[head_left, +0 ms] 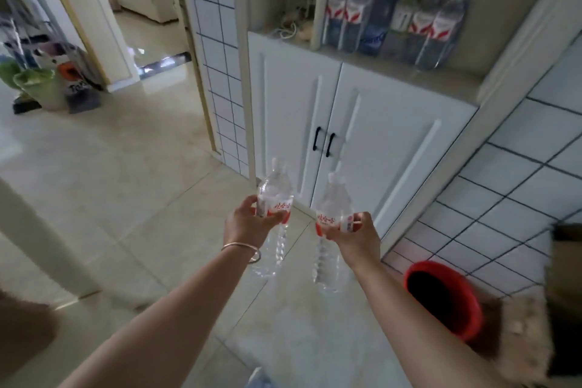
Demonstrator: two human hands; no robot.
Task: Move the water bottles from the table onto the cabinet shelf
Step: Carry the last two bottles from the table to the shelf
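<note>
My left hand (pixel 248 224) grips a clear water bottle (pixel 274 189) with a red and white label, held upright in front of me. My right hand (pixel 352 238) grips a second clear water bottle (pixel 334 203) of the same kind, right beside the first. Both hang over the floor, below and in front of the white cabinet (pixel 362 123). On the cabinet shelf (pixel 441 79) several bottles (pixel 396 19) stand in a row against the back wall; the shelf's right end is bare.
A red bucket (pixel 444 302) stands on the floor at the lower right by the tiled wall (pixel 516 179). A doorway (pixel 138 19) opens at the upper left, with bags (pixel 41 85) on the floor beside it. Cords lie in the cabinet's left niche (pixel 289 28).
</note>
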